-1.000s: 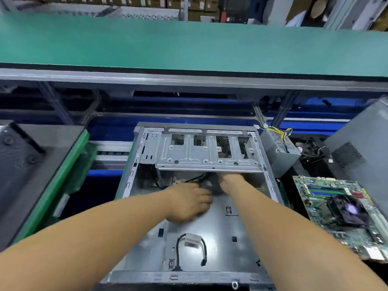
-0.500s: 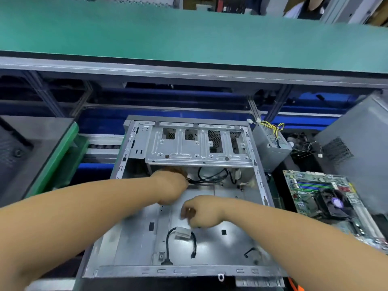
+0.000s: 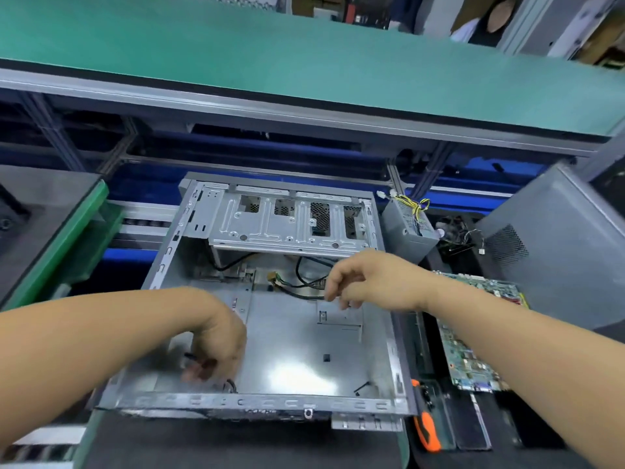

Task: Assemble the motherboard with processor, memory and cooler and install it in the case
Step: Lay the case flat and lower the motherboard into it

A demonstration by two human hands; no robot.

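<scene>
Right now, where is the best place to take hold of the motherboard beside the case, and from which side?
Probably by its two long bare edges, coming from above. The motherboard lies flat, right of the case, with parts standing on its face, so only the thin rim is safe. The right hand is nearest.

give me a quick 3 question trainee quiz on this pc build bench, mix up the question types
1. True or false: the motherboard already sits inside the case.
2. Which hand is down at the near-left corner of the case floor, by a black cable?
A. left hand
B. right hand
C. neither
3. Fill the gap: the power supply with yellow wires stands just outside the case's far ____ corner.

Key
1. False: it lies outside, to the right of the case.
2. A: whether its grip is on the cable is too blurred to tell.
3. right
</scene>
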